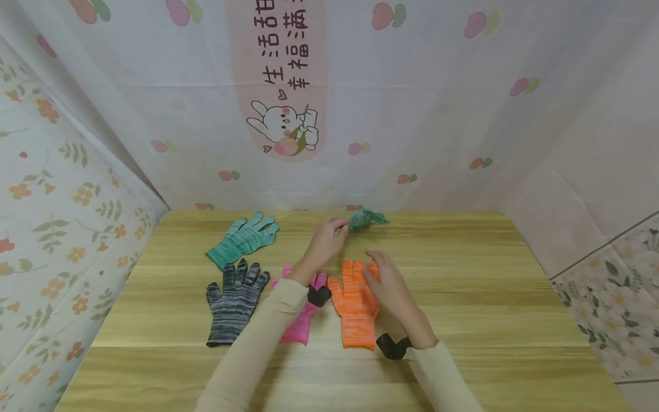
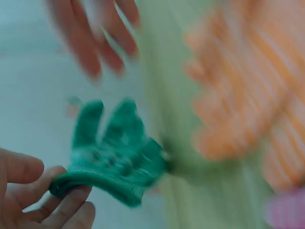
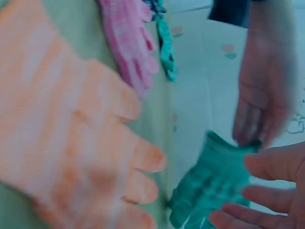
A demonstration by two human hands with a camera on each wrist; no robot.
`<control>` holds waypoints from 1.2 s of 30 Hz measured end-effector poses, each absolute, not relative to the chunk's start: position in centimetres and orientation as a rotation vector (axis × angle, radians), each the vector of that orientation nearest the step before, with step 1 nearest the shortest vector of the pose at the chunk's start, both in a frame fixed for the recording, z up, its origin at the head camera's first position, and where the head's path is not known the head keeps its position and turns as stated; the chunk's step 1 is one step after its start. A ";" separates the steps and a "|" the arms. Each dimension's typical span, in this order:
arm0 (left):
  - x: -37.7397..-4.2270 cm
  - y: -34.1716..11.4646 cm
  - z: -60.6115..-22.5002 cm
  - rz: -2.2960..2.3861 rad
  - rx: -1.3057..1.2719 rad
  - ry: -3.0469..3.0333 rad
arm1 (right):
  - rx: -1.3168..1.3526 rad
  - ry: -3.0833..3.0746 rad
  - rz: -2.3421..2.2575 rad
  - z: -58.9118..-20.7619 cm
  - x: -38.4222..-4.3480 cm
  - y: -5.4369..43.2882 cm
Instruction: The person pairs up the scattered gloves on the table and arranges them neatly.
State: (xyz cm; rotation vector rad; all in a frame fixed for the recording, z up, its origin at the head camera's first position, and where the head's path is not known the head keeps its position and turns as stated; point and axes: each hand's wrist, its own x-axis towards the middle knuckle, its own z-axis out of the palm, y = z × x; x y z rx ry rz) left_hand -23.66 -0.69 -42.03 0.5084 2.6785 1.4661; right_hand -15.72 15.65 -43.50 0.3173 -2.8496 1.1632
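Note:
My left hand (image 1: pixel 327 239) pinches the cuff of a green knitted glove (image 1: pixel 364 218) near the table's far edge. In the left wrist view this glove (image 2: pixel 112 152) hangs by its cuff from the fingers, its own fingers partly folded. My right hand (image 1: pixel 392 286) is above the orange glove (image 1: pixel 358 309), its fingers loosely extended and holding nothing. From the right wrist view, the right fingers (image 3: pixel 267 202) are close to the green glove; whether they touch it I cannot tell. A pink glove (image 1: pixel 296 331) lies partly hidden under the left forearm.
A grey-black striped glove (image 1: pixel 234 309) lies flat on the left of the wooden table (image 1: pixel 479 297). Behind it is another green glove (image 1: pixel 244 239). A printed curtain (image 1: pixel 422 114) hangs along the table's far edge, with patterned cloth (image 1: pixel 67 200) at the left.

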 end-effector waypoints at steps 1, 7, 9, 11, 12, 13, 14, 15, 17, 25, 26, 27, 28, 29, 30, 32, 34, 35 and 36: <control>-23.4 -0.3 -41.5 1.520 0.510 2.634 | 0.300 -2.834 1.188 -43.2 -16.0 15.5; -21.4 2.2 -39.0 1.708 0.472 2.387 | 0.102 -2.747 1.238 -41.0 -17.2 15.3; -20.7 2.9 -38.5 1.735 0.473 2.339 | 0.035 -2.715 1.173 -40.4 -17.2 15.7; -20.0 3.5 -38.2 1.743 0.493 2.323 | -0.013 -2.673 1.106 -40.0 -17.2 16.5; -19.6 3.7 -38.1 1.750 0.509 2.307 | -0.020 -2.651 1.089 -39.8 -17.2 16.9; -19.4 3.9 -38.1 1.764 0.537 2.288 | -0.025 -2.624 1.087 -39.8 -17.2 17.4; -19.1 4.1 -38.1 1.761 0.570 2.287 | -0.029 -2.596 1.086 -39.6 -17.1 17.9; -18.8 4.3 -38.1 1.773 0.610 2.269 | -0.031 -2.566 1.097 -39.6 -17.1 18.4; -18.2 4.9 -38.3 1.783 0.688 2.238 | -0.017 -2.504 1.108 -39.5 -16.8 19.3; -14.6 7.0 -41.1 1.427 0.914 2.391 | 0.353 -2.440 1.044 -41.5 -14.3 24.2; -13.9 7.3 -41.7 1.353 0.931 2.401 | 0.377 -2.486 1.029 -42.1 -13.7 24.8; -13.3 7.6 -42.4 1.273 0.947 2.415 | 0.389 -2.538 1.030 -42.7 -13.1 25.4; -12.7 7.9 -43.2 1.190 0.969 2.417 | 0.385 -2.597 1.037 -43.3 -12.3 25.9; -12.0 8.3 -43.9 1.112 0.996 2.422 | 0.372 -2.665 1.046 -43.9 -11.5 26.3; -11.4 8.6 -44.5 1.044 1.023 2.416 | 0.344 -2.738 1.056 -44.5 -10.6 26.7; -10.2 9.2 -45.5 0.909 1.061 2.413 | 0.281 -2.846 1.061 -45.6 -9.1 27.1; -9.1 9.6 -46.2 0.779 1.104 2.428 | 0.227 -2.902 1.135 -46.6 -7.9 27.5; -8.7 9.8 -46.4 0.712 1.123 2.444 | 0.207 -2.921 1.171 -47.0 -7.4 27.6; -8.3 10.0 -46.7 0.649 1.142 2.461 | 0.186 -2.932 1.208 -47.4 -7.0 27.7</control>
